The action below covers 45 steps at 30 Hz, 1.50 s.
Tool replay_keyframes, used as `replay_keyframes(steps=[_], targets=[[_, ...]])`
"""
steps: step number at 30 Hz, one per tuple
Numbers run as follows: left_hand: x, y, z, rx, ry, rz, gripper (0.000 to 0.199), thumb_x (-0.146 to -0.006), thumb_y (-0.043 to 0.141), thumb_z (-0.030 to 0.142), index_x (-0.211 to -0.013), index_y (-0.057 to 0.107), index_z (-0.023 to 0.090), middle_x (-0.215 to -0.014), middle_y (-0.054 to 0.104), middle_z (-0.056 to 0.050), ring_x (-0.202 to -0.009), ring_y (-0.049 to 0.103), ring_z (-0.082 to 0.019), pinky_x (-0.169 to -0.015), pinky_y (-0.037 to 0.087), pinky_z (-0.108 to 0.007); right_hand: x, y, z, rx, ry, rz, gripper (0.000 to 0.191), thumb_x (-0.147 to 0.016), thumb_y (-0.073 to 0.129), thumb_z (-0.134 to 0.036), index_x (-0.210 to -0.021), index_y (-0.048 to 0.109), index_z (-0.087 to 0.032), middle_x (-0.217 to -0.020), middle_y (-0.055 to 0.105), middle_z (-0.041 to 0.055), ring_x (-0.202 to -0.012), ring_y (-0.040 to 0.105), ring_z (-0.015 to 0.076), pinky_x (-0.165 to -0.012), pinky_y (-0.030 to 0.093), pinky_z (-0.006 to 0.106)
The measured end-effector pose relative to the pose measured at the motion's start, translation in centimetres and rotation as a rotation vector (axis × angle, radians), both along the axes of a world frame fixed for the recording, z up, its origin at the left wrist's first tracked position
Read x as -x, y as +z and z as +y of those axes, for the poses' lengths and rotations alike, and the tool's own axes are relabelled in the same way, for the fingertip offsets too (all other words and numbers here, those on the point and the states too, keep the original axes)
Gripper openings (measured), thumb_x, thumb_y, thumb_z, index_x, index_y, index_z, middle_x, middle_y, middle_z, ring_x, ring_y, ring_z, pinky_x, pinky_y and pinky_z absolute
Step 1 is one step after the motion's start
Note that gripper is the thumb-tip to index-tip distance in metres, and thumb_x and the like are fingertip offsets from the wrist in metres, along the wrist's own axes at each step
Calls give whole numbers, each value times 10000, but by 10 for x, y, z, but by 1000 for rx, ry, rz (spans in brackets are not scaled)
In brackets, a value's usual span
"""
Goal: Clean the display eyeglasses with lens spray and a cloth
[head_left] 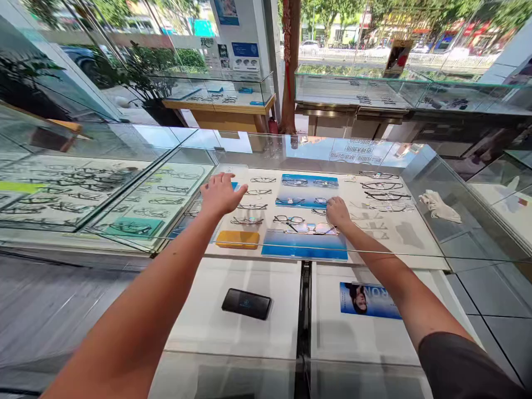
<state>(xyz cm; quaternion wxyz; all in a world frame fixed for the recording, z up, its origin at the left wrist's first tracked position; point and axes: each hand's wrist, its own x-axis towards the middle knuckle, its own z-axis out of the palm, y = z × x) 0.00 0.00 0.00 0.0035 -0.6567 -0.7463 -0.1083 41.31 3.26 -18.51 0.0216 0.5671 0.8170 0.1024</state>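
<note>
My left hand [223,194] is over the left part of the glass display case, its fingers spread and nothing visible in them. Below it lie rows of eyeglasses [252,206] and a yellow case [237,239]. My right hand [338,213] is closed at the right end of a pair of glasses [310,228], near the blue display cards. What its fingers pinch is too small to make out. A blue card [305,250] lies under those glasses, and another blue card [308,190] with several glasses is behind.
A black case [246,303] lies in the left open drawer, and a blue leaflet [368,300] in the right one. A crumpled cloth [439,206] is at the right. Glass panel edges surround the display. More showcases [220,100] stand behind.
</note>
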Motion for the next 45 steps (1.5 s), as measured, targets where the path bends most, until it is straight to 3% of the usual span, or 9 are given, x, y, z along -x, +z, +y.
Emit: replay_keyframes(steps=[6,12,19,24,30,34,37,40,45], targets=[[4,-5,2,-32,-14,6,764,-976,367,657,-1559,519,188,-1653,508,-175,-1563,397,-390,-1241,337,-647,3,9,-2,26,-4,22,337,-1063,670,-356,-1333,681,-155,-1380,673,134,-1246,671,269,-1069,587,495],[5,-8,5,-33,-12,-13,758,-979,369,658,-1562,515,197,-1679,481,-166,-1582,372,-386,-1254,317,-646,9,39,-28,104,-10,61,354,-1052,693,-386,-1326,682,-163,-1380,672,126,-1249,672,273,-1074,581,508],[5,-9,11,-22,-7,-38,763,-986,375,676,-1557,518,191,-1693,455,-191,-1580,361,-423,-1255,300,-663,-4,90,-128,340,23,137,242,-1033,709,-362,-1114,735,-135,-1210,732,113,-1209,676,258,-1101,530,485],[4,-10,16,-31,-18,-42,777,-987,382,682,-1567,517,183,-1694,455,-193,-1575,368,-425,-1259,308,-653,-29,130,-219,579,-1,221,132,-922,695,-179,-1002,801,-178,-1132,776,121,-1118,704,269,-921,518,321],[3,-11,19,-26,-31,-24,813,-996,356,679,-1596,501,150,-1720,427,-196,-1586,373,-405,-1288,303,-609,-42,217,-284,791,77,340,94,-884,736,-280,-937,807,-247,-1081,790,38,-1002,715,226,-834,507,291],[3,-12,18,-16,-41,-27,830,-1010,333,667,-1626,472,128,-1753,377,-192,-1625,319,-398,-1316,270,-579,-40,285,-265,592,233,519,193,-996,638,-366,-984,776,-232,-1089,769,65,-1069,674,244,-982,481,378],[3,-12,18,-9,-40,-29,835,-1012,333,666,-1634,465,125,-1762,361,-194,-1638,299,-393,-1323,259,-572,-35,311,-216,336,293,461,202,-1007,622,-353,-966,769,-220,-1078,768,78,-1063,661,264,-1000,458,428],[4,-12,18,-12,-43,-32,840,-1004,337,679,-1634,467,138,-1759,365,-195,-1635,307,-383,-1317,271,-571,-27,308,-157,199,235,347,151,-992,640,-293,-966,770,-220,-1100,768,71,-1122,644,273,-984,463,414],[6,-11,20,-19,-28,-37,818,-978,369,693,-1603,492,179,-1716,431,-198,-1592,362,-400,-1272,314,-620,-14,271,-84,145,171,255,122,-952,650,-167,-913,765,-177,-1077,775,114,-1115,627,309,-952,447,418]])
